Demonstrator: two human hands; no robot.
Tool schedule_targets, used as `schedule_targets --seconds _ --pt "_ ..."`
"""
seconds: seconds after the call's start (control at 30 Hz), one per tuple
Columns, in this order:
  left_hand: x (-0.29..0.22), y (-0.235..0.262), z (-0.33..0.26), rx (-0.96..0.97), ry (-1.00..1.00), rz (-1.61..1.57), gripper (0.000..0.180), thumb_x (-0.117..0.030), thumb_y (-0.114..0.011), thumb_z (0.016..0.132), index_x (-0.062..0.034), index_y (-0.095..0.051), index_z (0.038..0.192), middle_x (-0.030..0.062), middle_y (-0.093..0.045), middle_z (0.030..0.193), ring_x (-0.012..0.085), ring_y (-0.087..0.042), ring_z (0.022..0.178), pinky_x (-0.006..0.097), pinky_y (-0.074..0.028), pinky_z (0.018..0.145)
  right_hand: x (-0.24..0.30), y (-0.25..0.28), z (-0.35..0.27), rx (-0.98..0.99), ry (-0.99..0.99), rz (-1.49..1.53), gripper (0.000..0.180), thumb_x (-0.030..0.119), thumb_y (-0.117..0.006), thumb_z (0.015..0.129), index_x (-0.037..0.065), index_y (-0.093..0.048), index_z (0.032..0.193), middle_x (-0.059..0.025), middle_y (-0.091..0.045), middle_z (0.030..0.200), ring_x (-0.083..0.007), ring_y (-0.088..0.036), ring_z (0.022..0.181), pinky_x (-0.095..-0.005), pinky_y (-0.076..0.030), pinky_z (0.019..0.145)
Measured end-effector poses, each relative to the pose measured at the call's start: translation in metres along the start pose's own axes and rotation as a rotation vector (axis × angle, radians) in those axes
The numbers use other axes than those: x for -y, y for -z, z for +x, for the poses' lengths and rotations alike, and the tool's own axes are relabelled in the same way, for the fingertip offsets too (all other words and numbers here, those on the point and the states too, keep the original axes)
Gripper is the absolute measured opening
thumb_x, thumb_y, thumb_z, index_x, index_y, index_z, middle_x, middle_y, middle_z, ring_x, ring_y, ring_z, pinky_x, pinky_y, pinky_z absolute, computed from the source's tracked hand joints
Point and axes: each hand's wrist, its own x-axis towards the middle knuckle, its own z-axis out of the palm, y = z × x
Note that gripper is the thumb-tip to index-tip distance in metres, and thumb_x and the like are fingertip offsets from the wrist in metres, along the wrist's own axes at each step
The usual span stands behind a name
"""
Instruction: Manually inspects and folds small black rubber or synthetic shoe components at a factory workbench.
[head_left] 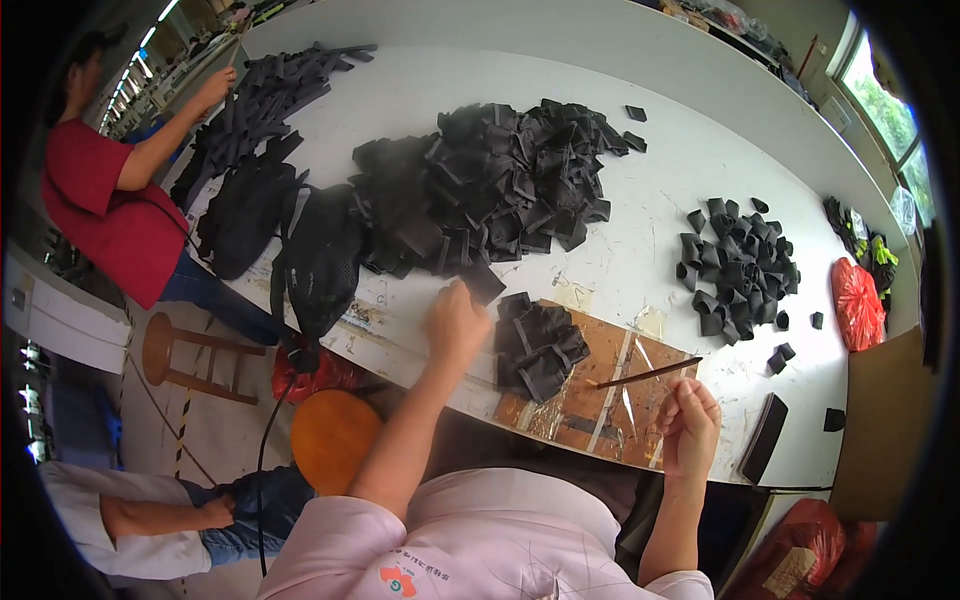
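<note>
My left hand (458, 325) reaches forward over the white table, its fingers closed on the edge of a flat black fabric piece (485, 283) at the front of a large heap of similar pieces (500, 180). To the right of that hand, a smaller stack of black fabric pieces (540, 345) rests partly on a brown board (600, 345). At the board's right side my right hand (690, 415) is raised, fingers curled and pinched together; what they hold, if anything, is too small to make out. Just beyond its fingertips runs a thin dark stick (650, 374).
Rolled black fabric loops (738, 265) form a pile at the right. A dark oblong object (764, 438) lies near the front right edge. Black mesh bags (318, 260) and dark strips (265, 95) occupy the left, where a person in red (115, 200) works. A stool (335, 440) stands below.
</note>
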Motion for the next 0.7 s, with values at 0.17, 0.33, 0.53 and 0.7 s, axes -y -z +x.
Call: schedule_targets --seconds 0.17,0.33,0.53,0.7 --pt "0.000 0.020 0.002 0.048 0.089 -0.326 0.014 -0.007 -0.056 0.069 0.0038 -0.056 0.079 0.0197 -0.060 0.068 0.0332 -0.060 0.065 0.039 -0.047 0.060 -0.013 -0.028 -0.029 0.104 -0.123 -0.249 0.018 0.013 -0.054 0.085 0.001 -0.057 0.072 0.0004 -0.052 0.057 -0.0058 -0.045 0.047 -0.0175 -0.035 0.043" --pt "-0.043 0.066 -0.017 0.426 0.317 -0.859 0.009 -0.005 -0.059 0.075 0.0024 -0.057 0.079 0.0073 -0.061 0.069 0.0130 -0.059 0.057 0.023 -0.046 0.052 -0.005 -0.064 -0.033 0.380 0.445 -0.754 0.009 0.008 -0.065 0.075 0.002 -0.059 0.073 -0.0051 -0.053 0.058 -0.0114 -0.046 0.046 -0.0253 -0.037 0.042" --pt "-0.092 0.105 -0.055 0.704 0.050 -1.192 0.006 0.001 -0.062 0.077 0.0026 -0.057 0.080 0.0049 -0.060 0.071 0.0066 -0.056 0.062 0.020 -0.046 0.053 0.004 -0.092 -0.032 0.183 0.794 -0.680 0.011 0.003 -0.070 0.067 0.004 -0.059 0.073 -0.0055 -0.053 0.065 -0.0142 -0.050 0.050 -0.0249 -0.039 0.043" --pt "-0.116 0.097 -0.066 0.469 -0.370 -0.792 0.007 0.005 -0.063 0.073 0.0020 -0.056 0.074 0.0022 -0.060 0.067 0.0041 -0.055 0.057 0.018 -0.045 0.050 0.002 -0.075 -0.029 0.086 1.002 -0.791 0.022 -0.001 -0.067 0.063 0.001 -0.058 0.083 -0.0076 -0.053 0.072 -0.0188 -0.051 0.056 -0.0280 -0.041 0.046"
